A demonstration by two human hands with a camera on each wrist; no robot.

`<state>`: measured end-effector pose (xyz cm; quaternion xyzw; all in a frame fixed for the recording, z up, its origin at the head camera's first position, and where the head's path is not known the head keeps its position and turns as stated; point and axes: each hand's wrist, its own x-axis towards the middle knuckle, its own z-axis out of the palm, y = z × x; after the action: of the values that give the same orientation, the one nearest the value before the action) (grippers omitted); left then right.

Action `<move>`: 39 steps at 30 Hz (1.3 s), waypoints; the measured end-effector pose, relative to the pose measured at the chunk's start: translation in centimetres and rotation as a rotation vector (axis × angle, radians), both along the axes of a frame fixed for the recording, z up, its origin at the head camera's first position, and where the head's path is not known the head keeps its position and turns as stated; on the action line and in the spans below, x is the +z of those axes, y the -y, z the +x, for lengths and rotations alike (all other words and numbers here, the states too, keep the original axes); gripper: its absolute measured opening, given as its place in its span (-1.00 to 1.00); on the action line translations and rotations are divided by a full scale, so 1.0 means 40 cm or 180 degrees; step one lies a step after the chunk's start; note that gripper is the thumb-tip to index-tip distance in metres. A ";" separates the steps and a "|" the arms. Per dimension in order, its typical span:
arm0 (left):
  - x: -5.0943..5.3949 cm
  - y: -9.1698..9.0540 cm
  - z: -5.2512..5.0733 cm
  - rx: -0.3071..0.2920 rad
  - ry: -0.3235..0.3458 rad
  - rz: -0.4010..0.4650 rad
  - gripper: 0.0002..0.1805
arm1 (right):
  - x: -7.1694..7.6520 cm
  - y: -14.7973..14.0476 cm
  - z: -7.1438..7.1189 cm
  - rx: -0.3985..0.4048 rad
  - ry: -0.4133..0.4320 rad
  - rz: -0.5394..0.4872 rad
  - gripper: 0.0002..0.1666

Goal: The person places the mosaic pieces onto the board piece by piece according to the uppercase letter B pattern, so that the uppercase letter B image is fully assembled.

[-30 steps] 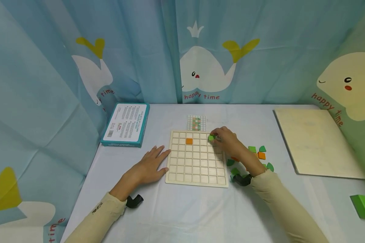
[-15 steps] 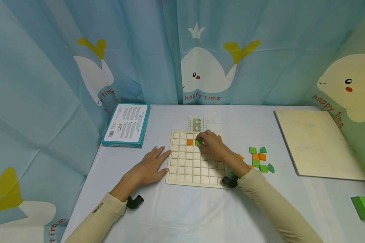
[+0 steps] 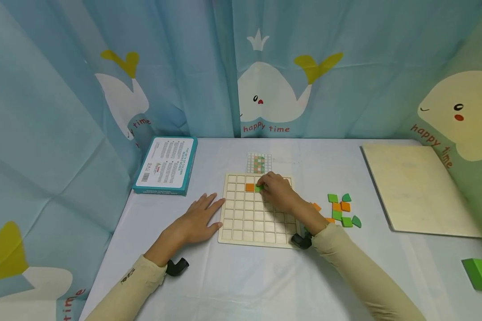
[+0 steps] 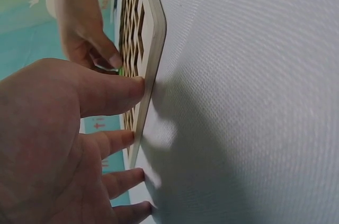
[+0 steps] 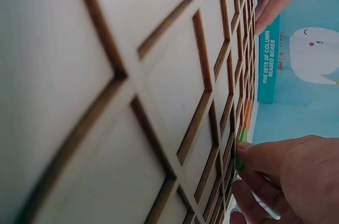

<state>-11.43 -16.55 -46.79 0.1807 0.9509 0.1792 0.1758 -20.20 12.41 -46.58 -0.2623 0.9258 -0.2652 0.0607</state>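
Observation:
A pale wooden grid board (image 3: 249, 218) lies on the table, with an orange square tile (image 3: 250, 187) in one cell of its second row. Just right of that tile, my right hand (image 3: 279, 191) pinches a green tile (image 5: 242, 142) at the board's surface; fingers partly cover it, so its whole shape is hidden. My left hand (image 3: 201, 218) lies at the board's left edge with fingers spread. In the left wrist view, its thumb and index finger (image 4: 119, 142) touch the board's side.
A printed pattern card (image 3: 259, 162) lies behind the board. Loose green and orange tiles (image 3: 336, 215) are scattered to the right, some hidden by the right forearm. A teal box (image 3: 166, 165) stands left, a wooden panel (image 3: 421, 189) right, and a green block (image 3: 480, 274) near the right edge.
My right hand has carried the green tile leftward from the board's upper right corner to the cell beside the orange tile. My left hand has stayed in place.

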 end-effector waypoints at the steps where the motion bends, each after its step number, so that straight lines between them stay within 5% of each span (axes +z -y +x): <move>1: 0.000 0.000 0.000 -0.0004 -0.0004 -0.0002 -0.21 | 0.001 -0.001 0.001 -0.0007 -0.0015 0.0005 -0.82; 12: 0.003 -0.005 -0.002 -0.0015 -0.0010 0.0009 -0.21 | 0.024 -0.054 0.014 -0.0087 -0.0088 0.0022 -0.75; 27: -0.005 0.002 0.000 -0.0002 -0.0024 0.0036 -0.21 | 0.095 -0.404 0.038 -0.0679 0.0471 0.0233 -0.47; 33: 0.002 0.003 0.004 -0.0023 -0.0001 0.0050 -0.22 | 0.082 -0.515 0.040 -0.0777 0.0684 0.0442 -0.43; 39: 0.003 0.003 0.003 -0.0033 -0.0005 0.0023 -0.22 | 0.059 -0.566 0.038 -0.0601 0.0706 0.0405 -0.58</move>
<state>-11.32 -16.68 -46.68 0.1865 0.9495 0.1817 0.1753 -18.69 35.04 -44.22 -0.1388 0.9489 -0.2378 0.1539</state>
